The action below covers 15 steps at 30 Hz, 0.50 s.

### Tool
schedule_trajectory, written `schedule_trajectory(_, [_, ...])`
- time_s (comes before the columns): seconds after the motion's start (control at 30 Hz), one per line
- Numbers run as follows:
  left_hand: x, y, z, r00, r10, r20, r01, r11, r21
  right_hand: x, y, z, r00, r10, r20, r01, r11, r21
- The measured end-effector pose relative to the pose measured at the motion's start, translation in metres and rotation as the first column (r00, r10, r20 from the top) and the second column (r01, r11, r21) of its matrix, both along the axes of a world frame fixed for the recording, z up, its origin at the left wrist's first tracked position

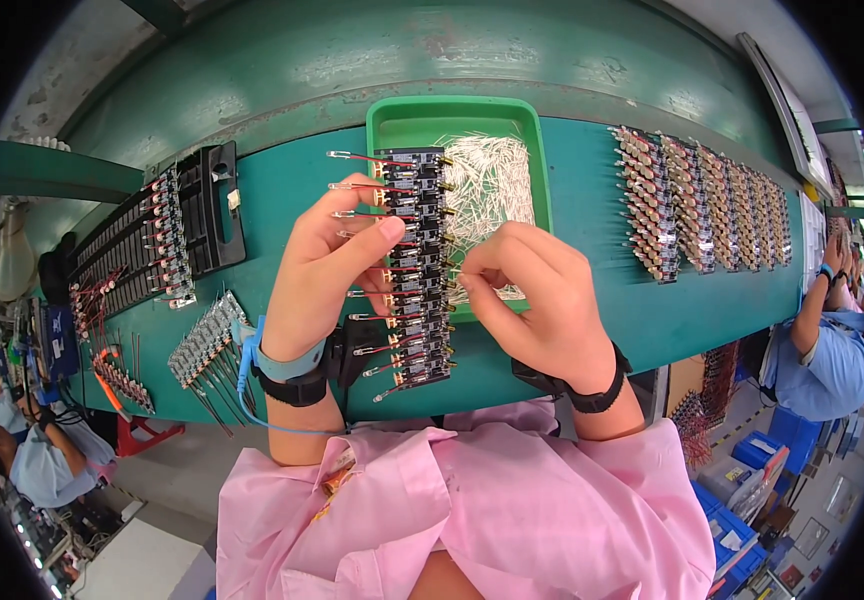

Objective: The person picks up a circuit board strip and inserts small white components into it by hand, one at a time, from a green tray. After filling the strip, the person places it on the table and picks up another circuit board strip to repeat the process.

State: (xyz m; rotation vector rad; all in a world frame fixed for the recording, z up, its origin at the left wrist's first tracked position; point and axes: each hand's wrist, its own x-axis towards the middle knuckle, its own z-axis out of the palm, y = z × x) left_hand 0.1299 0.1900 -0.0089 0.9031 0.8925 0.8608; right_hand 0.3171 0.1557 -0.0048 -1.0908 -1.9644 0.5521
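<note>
My left hand (320,262) is closed round a long strip of black connector-like parts (418,270). The strip stretches lengthwise away from me above the green table. Small clear bulbs on red and dark wires stick out of its left side, and short brassy ends show along its right. Thumb and forefinger of my right hand (542,285) pinch together at the strip's right edge, on what looks like a thin white piece (457,269). Behind the strip lies a green tray (540,190) with a heap of thin white pieces (492,185).
Several rows of finished-looking strips (697,205) stand on the right of the table (572,160). At the left are a black rack (214,225), a bundle of metal-ended parts (207,335) and orange-handled pliers (117,380). A blue cord (247,385) runs from my left wristband. A co-worker's blue sleeve (827,365) shows at right.
</note>
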Motion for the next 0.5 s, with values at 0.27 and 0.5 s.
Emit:
schedule_trajectory(0.27, [-0.0002,-0.0008,-0.0014,1.000,0.006,0.001,-0.006,1.000,-0.010,-0.0009,-0.0006,-0.0004,1.000,-0.025,0.013,0.025,1.000,0.010])
schedule_trajectory(0.5, [-0.0007,-0.0007,-0.0016,1.000,-0.010,0.009,0.010,1.000,0.011,-0.0009,-0.0008,-0.0011,0.999,-0.040,0.024,0.040,0.999,0.006])
